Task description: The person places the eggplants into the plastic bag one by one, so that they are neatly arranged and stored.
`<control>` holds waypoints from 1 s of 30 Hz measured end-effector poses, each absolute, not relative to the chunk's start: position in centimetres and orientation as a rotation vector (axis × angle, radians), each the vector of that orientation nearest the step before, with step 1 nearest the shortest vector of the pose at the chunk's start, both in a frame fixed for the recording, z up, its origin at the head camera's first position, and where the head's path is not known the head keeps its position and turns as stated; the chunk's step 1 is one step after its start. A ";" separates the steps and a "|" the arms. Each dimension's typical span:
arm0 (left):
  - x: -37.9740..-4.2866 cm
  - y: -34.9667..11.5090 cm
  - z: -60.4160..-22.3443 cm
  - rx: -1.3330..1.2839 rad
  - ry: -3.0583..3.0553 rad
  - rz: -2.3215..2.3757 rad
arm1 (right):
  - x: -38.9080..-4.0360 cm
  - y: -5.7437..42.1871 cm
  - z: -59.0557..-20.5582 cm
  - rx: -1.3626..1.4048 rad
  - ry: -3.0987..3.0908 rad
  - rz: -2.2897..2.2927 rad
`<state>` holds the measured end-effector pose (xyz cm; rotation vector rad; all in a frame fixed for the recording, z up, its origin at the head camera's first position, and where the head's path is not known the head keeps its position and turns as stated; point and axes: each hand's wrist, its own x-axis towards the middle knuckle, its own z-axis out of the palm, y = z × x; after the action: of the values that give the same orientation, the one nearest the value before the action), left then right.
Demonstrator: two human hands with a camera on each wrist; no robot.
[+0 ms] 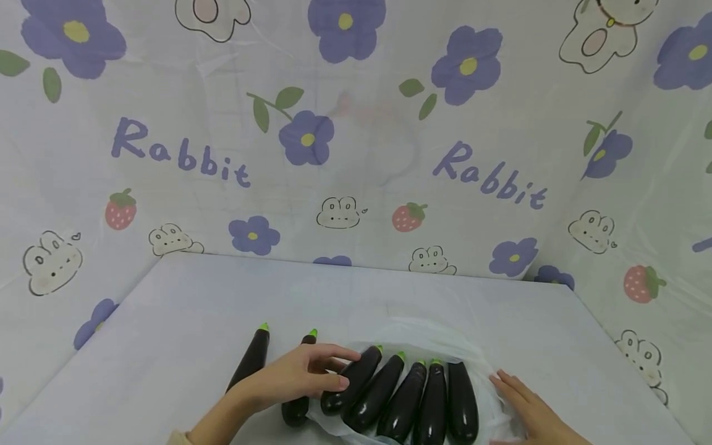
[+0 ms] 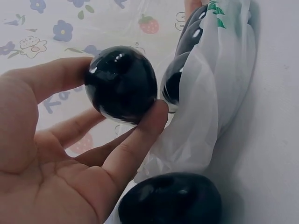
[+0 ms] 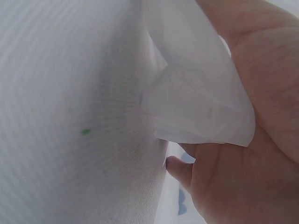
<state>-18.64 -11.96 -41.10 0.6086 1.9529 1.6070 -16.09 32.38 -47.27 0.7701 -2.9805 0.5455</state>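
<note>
Fingers and thumb of my left hand [image 1: 295,374] pinch a glossy dark eggplant [image 1: 358,378] with a green stem tip, leftmost in the row at the plastic bag. Its round end [image 2: 122,86] faces the left wrist camera. Several more eggplants [image 1: 431,405] lie side by side in the white translucent bag [image 1: 445,337], stems pointing away. At the bag's right side rests my right hand [image 1: 531,408], fingers extended along the plastic. The right wrist view shows a flap of the bag [image 3: 201,102] lying against that palm.
Two loose eggplants lie left of the bag: one [image 1: 252,358] partly behind my left forearm, another [image 1: 296,411] partly under my left hand. The white table [image 1: 167,309] ends at a hanging cloth [image 1: 378,173] printed with flowers, rabbits and strawberries.
</note>
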 end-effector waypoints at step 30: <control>-18.6 -11.1 -41.7 0.698 2.084 1.661 | -16.2 32.1 -46.9 0.678 -3.088 0.587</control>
<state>-18.58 -11.09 -41.67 0.6983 2.0841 1.6605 -16.16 32.11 -46.86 0.6782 -3.0876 0.5866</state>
